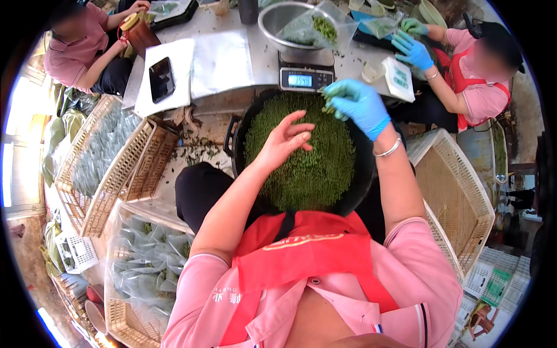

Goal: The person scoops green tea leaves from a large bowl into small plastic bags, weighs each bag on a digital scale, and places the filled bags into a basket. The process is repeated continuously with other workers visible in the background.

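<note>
Your blue-gloved right hand [358, 105] is pinching, probably, small green buds [328, 100] by the grey metal counter [266, 65]'s near edge; your bare left hand [285, 141] is hovering half-open, empty.

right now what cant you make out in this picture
All in the head view:
Black tub: bottom covered by the green pieces; near edge hidden behind the red apron.
Sprigs in the right hand: partly covered by the hand itself.
Bags at left: contents too blurred behind plastic.
Dark cylinder: upper end cut off by the top edge.
</note>
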A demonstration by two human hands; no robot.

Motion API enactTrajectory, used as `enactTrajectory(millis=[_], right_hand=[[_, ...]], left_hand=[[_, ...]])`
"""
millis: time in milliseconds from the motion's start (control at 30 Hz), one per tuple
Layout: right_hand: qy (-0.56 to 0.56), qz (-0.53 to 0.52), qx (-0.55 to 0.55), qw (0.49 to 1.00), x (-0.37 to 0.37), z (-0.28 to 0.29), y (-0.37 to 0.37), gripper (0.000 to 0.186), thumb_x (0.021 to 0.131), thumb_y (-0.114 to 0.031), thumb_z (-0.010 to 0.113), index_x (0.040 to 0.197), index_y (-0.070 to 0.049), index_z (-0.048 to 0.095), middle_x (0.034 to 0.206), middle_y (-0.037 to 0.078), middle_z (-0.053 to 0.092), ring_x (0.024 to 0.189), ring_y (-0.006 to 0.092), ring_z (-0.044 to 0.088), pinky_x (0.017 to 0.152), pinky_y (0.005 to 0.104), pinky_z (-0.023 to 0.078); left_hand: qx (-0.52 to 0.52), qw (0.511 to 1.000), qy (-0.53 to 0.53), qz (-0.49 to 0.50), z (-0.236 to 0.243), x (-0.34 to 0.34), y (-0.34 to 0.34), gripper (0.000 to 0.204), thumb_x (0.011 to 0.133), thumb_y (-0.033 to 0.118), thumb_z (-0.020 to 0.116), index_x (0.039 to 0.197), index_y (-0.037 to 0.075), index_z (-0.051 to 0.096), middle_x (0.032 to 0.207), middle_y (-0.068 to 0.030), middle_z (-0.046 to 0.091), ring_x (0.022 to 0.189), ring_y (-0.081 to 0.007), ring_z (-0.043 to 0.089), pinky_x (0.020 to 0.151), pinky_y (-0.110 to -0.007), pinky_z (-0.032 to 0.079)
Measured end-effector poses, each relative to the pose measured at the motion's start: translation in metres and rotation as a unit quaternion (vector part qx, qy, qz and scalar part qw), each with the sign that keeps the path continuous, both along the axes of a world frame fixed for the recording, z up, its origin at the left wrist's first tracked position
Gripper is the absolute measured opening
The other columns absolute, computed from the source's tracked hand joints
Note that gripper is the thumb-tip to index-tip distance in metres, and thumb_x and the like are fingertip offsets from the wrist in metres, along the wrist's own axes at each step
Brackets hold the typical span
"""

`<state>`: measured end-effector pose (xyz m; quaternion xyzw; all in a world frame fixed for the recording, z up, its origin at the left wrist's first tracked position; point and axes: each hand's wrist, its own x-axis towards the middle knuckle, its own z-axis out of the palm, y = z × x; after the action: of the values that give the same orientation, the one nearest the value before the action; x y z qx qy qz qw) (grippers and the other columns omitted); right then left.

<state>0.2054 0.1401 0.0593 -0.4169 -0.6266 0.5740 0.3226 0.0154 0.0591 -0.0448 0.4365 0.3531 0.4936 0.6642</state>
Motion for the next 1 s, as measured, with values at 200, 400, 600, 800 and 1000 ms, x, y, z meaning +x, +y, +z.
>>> enactTrajectory(millis=[200,400,600,800,1000], right_hand=[[-0.089,-0.024,0.046,0.995,0.004,-0.009,-0.011,0.023,0.086,-0.008,0.059,0.108,-0.005,0.063,0.092,0.003,0.066,0.064,0.0047,0.057,0.054,0.0176,0.045],[-0.036,-0.137,0.223,0.965,0.012,0.020,0.027,0.024,0.088,-0.008,0.055,0.110,-0.008,0.064,0.091,0.005,0.067,0.059,0.0067,0.056,0.055,0.0192,0.047],[-0.337,-0.044,0.483,0.807,-0.018,0.050,0.097,0.032,0.088,-0.014,0.051,0.118,-0.015,0.060,0.087,0.010,0.066,0.062,0.0096,0.058,0.058,0.0255,0.048],[-0.410,-0.081,0.403,0.814,-0.040,0.046,0.133,0.024,0.083,-0.018,0.059,0.104,-0.010,0.067,0.083,0.009,0.066,0.069,0.0107,0.060,0.065,0.0254,0.049],[-0.084,-0.099,0.408,0.904,-0.016,0.036,0.122,0.027,0.080,-0.021,0.067,0.105,-0.008,0.066,0.090,0.006,0.068,0.081,0.0111,0.062,0.071,0.0249,0.049]], left_hand=[[-0.057,0.993,0.056,-0.082,-0.013,-0.001,0.001,0.024,0.091,0.011,0.055,0.111,-0.002,0.052,0.087,-0.0106,0.066,0.072,-0.0145,0.064,0.068,-0.025,0.050],[0.016,0.967,0.252,-0.032,-0.017,0.001,-0.002,0.025,0.087,0.015,0.060,0.107,0.002,0.056,0.068,-0.0048,0.063,0.057,-0.0106,0.060,0.057,-0.023,0.048],[0.040,0.933,0.358,-0.006,0.001,0.001,-0.005,0.030,0.084,0.024,0.065,0.109,0.009,0.058,0.055,-0.0016,0.058,0.053,-0.0112,0.061,0.054,-0.026,0.047],[0.047,0.935,0.351,0.010,-0.006,-0.003,-0.001,0.028,0.084,0.024,0.064,0.108,0.009,0.059,0.059,-0.0020,0.061,0.054,-0.0111,0.061,0.054,-0.026,0.047],[0.022,0.962,0.272,0.020,-0.012,0.000,0.002,0.026,0.086,0.022,0.062,0.107,0.006,0.059,0.064,-0.0032,0.064,0.058,-0.0103,0.062,0.056,-0.025,0.048]])
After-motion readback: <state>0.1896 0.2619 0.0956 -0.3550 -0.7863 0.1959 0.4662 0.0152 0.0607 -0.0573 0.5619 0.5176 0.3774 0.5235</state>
